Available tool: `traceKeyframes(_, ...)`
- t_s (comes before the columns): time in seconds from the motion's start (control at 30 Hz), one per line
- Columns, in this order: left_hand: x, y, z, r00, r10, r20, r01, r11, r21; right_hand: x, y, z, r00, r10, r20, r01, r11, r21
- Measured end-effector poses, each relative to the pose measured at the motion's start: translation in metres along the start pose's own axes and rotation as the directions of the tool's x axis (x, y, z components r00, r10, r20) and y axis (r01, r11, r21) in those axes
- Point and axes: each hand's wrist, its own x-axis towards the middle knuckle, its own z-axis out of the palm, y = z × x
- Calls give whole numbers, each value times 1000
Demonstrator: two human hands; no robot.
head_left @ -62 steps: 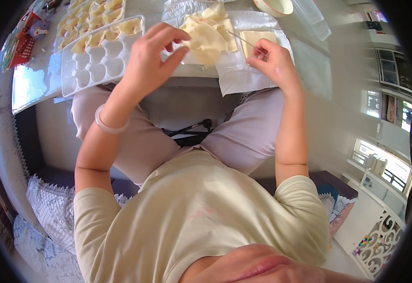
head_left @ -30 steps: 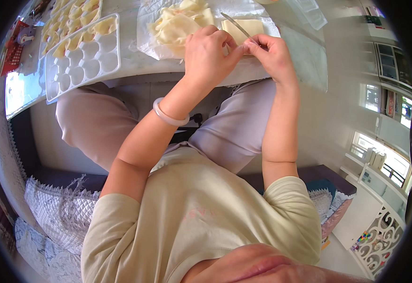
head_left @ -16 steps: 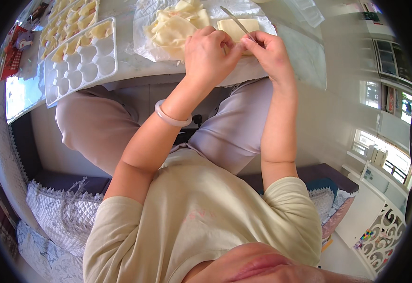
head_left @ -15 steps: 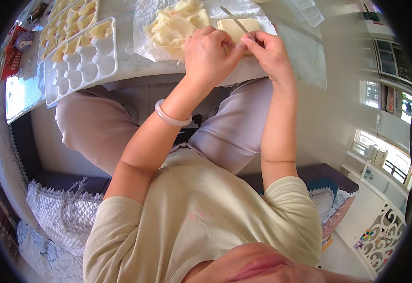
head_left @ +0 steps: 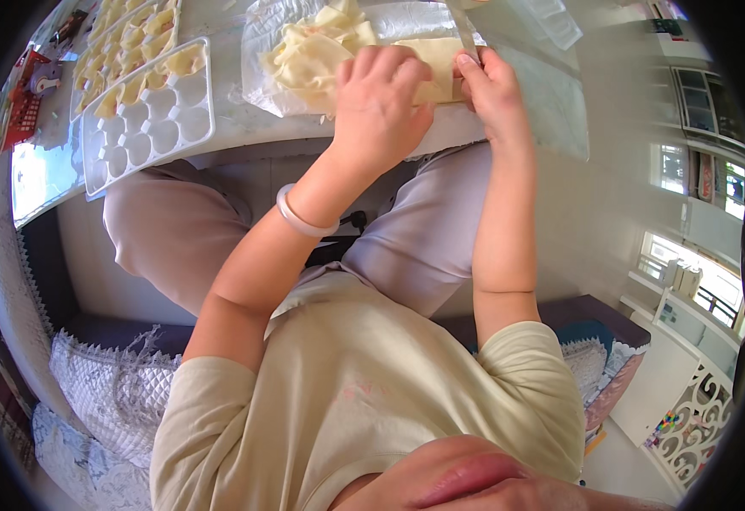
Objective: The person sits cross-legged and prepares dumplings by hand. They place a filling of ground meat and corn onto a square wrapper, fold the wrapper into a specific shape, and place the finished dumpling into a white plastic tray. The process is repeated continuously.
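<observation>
Nearest the camera is the person's pale yellow shirt point(head_left: 364, 400), then light trousers point(head_left: 185, 230) over both knees. The person sits on a dark seat with a quilted white cover point(head_left: 108, 392) at the left. To the right the pale floor point(head_left: 611, 196) runs back to bright windows point(head_left: 687, 281) and a white cut-out screen point(head_left: 704, 417).

Both forearms reach up to a white table point(head_left: 244, 128). The left wrist carries a pale bangle point(head_left: 300, 217). The left hand point(head_left: 378, 102) lies palm down with its fingers spread, pressing on a flat sheet of pale dough point(head_left: 436, 64) at the table's near edge. The right hand point(head_left: 491, 89) is just beside it, fingers closed around a thin knife point(head_left: 464, 30) whose blade points away from the person and rests on the same sheet. The sheet lies on clear plastic wrap point(head_left: 526, 68).

Just beyond the left hand is a loose heap of dough pieces point(head_left: 313, 51) on the wrap. Further left stands a white tray point(head_left: 146, 115) with round hollows, most of them bare, a few at its far end filled with yellow dough. Another such tray point(head_left: 125, 43) behind it is nearly full. A red object point(head_left: 27, 94) lies at the far left edge.
</observation>
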Motion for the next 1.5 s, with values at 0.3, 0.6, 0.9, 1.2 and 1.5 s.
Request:
traceKeyframes(0.3, -7, -12, -7, 985, 109, 133, -113, 993, 25, -5, 11, 8, 970, -184, 161, 198, 977, -78)
traceKeyframes(0.6, -11, -21, -9, 967, 136, 215, -143, 990, 17, 34, 1, -35, 996, 49, 79, -72, 945, 319)
traceKeyframes(0.9, -5, -15, -9, 975, 97, 199, -101, 995, 9, 51, -5, -87, 1000, 18, -23, 7, 620, 784)
traceKeyframes(1.2, 4, -38, -27, 707, -339, 621, 703, 240, -670, -6, -42, 29, 911, -146, 386, 105, 986, 126)
traceKeyframes(1.5, 0, -36, -49, 660, -480, 579, 728, 218, -650, -12, -35, 51, 906, -213, 366, 185, 977, 111)
